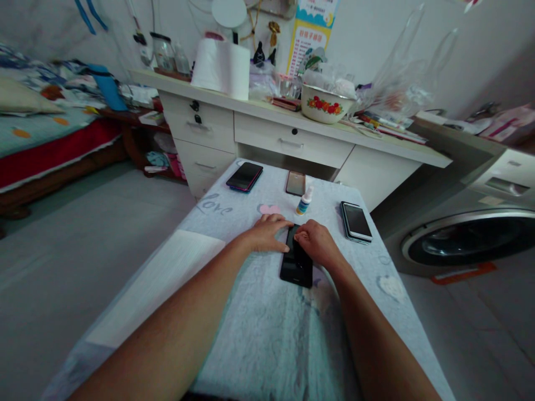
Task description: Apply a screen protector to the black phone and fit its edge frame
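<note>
A black smartphone [296, 266] lies flat, screen up, on the cloth-covered table. My left hand [270, 233] steadies it from the left, with the thumb at the side edge and the fingertips near the top corner. Over the upper right of the screen, my right hand [316, 240] is closed with curled fingers; what it pinches, if anything, is hidden. Just beyond the hands stands a small white spray bottle [305, 201] with a blue and yellow label. Behind it lies a phone with a brown rim [296, 183].
Stacked phones lie at the far left [245, 176] and, with a white-framed one on top, at the right [356, 221]. A white desk [292, 139] with drawers stands behind the table. To the right is a washing machine [472, 223]; a bed [50, 133] is at left.
</note>
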The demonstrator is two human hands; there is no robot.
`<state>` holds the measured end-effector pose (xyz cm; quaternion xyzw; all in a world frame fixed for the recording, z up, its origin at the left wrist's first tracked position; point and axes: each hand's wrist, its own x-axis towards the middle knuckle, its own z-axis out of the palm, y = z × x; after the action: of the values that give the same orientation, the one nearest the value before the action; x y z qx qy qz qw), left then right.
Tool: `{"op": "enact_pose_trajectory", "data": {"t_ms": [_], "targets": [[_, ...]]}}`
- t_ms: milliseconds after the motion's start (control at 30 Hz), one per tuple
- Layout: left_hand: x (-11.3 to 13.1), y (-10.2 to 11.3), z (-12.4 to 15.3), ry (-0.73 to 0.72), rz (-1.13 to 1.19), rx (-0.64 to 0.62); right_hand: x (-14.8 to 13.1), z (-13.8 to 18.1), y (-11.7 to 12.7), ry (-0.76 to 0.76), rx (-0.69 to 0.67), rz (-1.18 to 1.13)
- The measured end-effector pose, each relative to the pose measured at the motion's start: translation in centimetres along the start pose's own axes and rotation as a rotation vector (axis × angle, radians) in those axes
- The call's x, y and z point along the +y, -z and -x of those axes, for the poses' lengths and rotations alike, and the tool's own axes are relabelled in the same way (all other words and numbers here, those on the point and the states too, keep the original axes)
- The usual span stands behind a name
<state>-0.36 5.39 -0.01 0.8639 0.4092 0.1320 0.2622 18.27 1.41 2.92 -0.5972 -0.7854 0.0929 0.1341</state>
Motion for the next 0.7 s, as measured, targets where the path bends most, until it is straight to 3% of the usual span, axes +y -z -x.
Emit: {"op": "enact_pose_trajectory", "data": {"t_ms": [467, 700], "targets": [[0.2, 0.1, 0.1, 0.016, -0.016, -0.013, -0.9, 0.6, 0.9, 0.121, -0.136, -0.155], [-0.3, -0.1, -0.1, -0.013, -0.004, -0.002, -1.1, 0.7, 1.2, 0.108, -0.159, -0.178]]}}
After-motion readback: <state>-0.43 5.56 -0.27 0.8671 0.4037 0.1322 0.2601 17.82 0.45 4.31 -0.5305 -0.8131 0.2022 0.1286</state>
